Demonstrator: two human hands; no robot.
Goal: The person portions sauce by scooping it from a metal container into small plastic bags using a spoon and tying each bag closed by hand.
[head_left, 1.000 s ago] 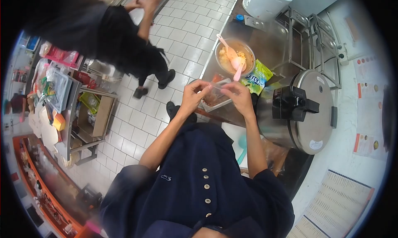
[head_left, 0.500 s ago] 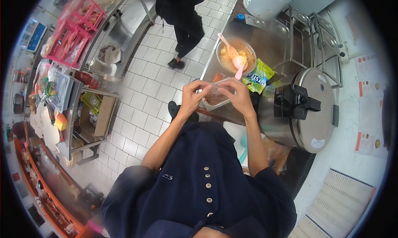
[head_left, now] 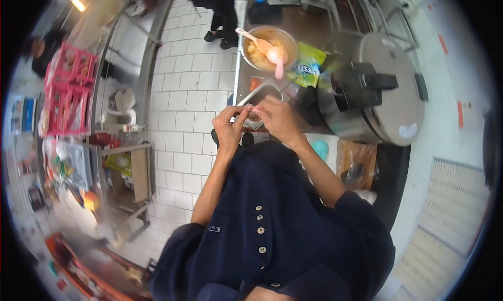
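My left hand (head_left: 229,127) and my right hand (head_left: 277,122) meet at the fingertips, both closed in a pinch. What lies between them is too small and blurred to name. Just beneath is a container (head_left: 279,94) with a pale rim, partly hidden by my right hand. Reddish-brown contents (head_left: 253,116) show below my fingers. Beyond it stands a round metal bowl (head_left: 294,53) of yellowish food pieces, with two pink spoons (head_left: 279,70) in it. A green Nestea packet (head_left: 308,65) lies beside the bowl.
A large steel pot (head_left: 395,91) with black handles stands on the right of the counter. A turquoise item (head_left: 319,148) is near my right forearm. Another person (head_left: 222,13) stands on the tiled floor ahead. Pink baskets (head_left: 68,110) sit on the left.
My view has turned, and the other person appears farther off. My hands have come together from slightly apart, where clear plastic seemed to show between them; the fingertips now touch.
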